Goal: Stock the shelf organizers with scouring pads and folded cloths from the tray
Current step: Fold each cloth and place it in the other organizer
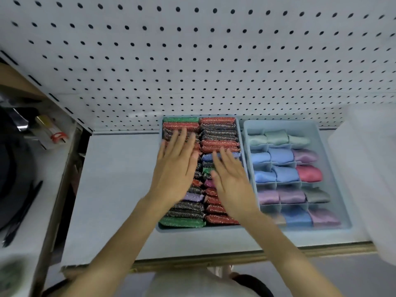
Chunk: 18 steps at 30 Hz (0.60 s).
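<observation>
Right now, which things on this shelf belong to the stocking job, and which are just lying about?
Job: scouring pads, their blue organizer, folded cloths, the divided organizer, left hand and right hand spread over the pads.
Lying about: black pens at far left, small red-and-white item, white bin at right.

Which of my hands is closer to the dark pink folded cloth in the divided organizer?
Right. The right hand is over the scouring pads, left of the dark pink cloth; the left hand is farther left.
</observation>
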### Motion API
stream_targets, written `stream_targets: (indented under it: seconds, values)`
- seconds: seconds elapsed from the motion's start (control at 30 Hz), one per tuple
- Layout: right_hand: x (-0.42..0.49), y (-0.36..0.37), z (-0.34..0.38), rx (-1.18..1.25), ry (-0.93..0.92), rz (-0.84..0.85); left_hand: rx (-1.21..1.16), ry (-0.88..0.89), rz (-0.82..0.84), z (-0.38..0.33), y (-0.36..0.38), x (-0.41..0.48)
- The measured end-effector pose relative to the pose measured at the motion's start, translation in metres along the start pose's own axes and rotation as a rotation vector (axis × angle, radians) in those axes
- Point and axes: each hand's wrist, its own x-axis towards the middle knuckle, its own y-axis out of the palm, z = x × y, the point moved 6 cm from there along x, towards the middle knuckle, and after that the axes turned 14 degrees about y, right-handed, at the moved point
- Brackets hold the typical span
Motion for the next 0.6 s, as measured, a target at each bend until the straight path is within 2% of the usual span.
stream_targets:
  seconds: [0.17, 0.37, 0.5, 0.6]
  values:
    - [-0.023, 0.021, -0.002, -0.216, -0.024, -0.093, 0.189, -0.022, 0.115, -0.011, 0.048, -0.061]
    - [-0.016, 0.025, -0.002, -0.245, -0.061, -0.065, 0.214, -0.015, 0.038, -0.01, 0.05, -0.056]
    - [-0.02, 0.019, -0.002, -0.146, -0.081, -0.029, 0.163, -0.024, 0.021, -0.01, 0.044, -0.058]
    - [-0.029, 0.003, -0.012, 0.125, -0.07, 0.042, 0.027, -0.082, -0.106, -0.013, 0.026, -0.059]
